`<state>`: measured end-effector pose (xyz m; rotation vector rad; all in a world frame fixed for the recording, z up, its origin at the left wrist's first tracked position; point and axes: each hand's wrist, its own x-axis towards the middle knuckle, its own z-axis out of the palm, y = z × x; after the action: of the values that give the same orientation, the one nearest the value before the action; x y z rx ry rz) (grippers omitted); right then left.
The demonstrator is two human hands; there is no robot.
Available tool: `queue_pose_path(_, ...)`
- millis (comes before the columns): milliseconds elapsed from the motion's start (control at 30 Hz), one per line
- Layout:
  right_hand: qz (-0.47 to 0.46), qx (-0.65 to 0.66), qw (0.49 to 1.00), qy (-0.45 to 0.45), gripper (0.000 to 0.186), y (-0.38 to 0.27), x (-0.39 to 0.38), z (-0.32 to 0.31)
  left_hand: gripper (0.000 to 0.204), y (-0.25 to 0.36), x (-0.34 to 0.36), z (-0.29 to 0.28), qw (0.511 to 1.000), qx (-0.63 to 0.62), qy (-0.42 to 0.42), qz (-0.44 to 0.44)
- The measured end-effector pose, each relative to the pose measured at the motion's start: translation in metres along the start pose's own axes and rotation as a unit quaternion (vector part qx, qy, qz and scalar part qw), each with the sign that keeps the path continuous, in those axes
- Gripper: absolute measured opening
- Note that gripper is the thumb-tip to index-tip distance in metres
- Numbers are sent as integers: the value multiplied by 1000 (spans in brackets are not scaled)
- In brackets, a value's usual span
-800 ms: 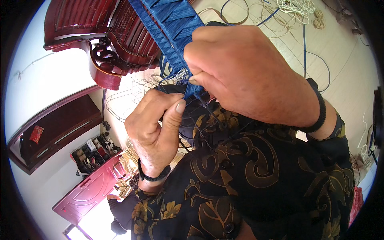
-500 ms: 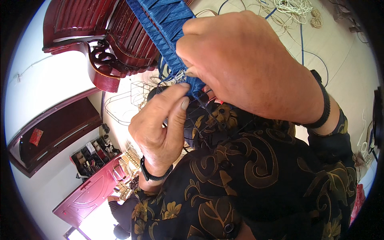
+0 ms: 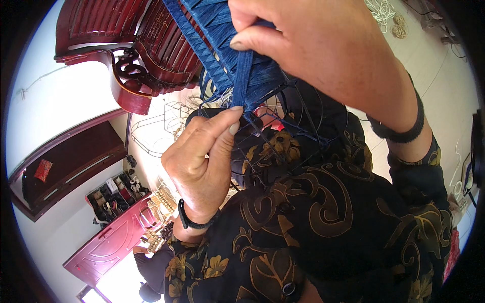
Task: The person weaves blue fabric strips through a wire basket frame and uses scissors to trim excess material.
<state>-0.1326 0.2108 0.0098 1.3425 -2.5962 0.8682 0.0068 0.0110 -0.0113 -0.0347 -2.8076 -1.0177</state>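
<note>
We see a flat strip of deep-blue fibrous ribbon [image 3: 244, 76] stretched taut and nearly upright between the two hands, its surface finely streaked lengthwise, its long edges straight. In our right hand [image 3: 323, 43], the thumb lies across the strip's upper part and pinches it against the bent forefinger; the remaining fingers are mostly out of sight. In our left hand [image 3: 199, 156], lower down, the thumb and forefinger are drawn together, pinching at the strip's bottom end, while we cannot make out the other fingers clearly. The strip lies over the lower end of a blue wrapped panel [image 3: 209, 30], which runs up to the top edge of the view, its matte face laid in overlapping slanting bands that form pointed triangles, with a narrower zigzag length along its left side. Below it spreads an open frame of thin dark wire [image 3: 256, 129], its slender rods partly bare, set before a black shirt [image 3: 323, 217] patterned with gold and brown scrolls and flowers. Around our right wrist sits a fuzzy black band [image 3: 404, 126]. Beyond, we find a glossy dark-red wooden seat [image 3: 101, 30] with slats and a curved armrest, and a loose tangle of cream cord [image 3: 381, 11] beside a rough tan bundle of twine [image 3: 399, 26] on the pale tiled floor [image 3: 434, 76]
</note>
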Motion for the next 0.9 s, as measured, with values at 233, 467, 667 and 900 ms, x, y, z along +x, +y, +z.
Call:
queue_pose_path(233,-92,-27,945,314,17,18,0,54,18,5,2,-3,997,-27,-22,-66)
queue_pose_path(467,-25,226,959,171,13,-26,-60,59,21,12,12,-16,973,-98,-109,-180)
queue_pose_path(667,-10,276,959,67,11,-36,-75,79,24,9,21,-26,945,-127,-200,-225)
queue_pose_path(900,52,304,949,63,18,-41,-72,85,26,-1,44,-39,879,-195,-318,-296)
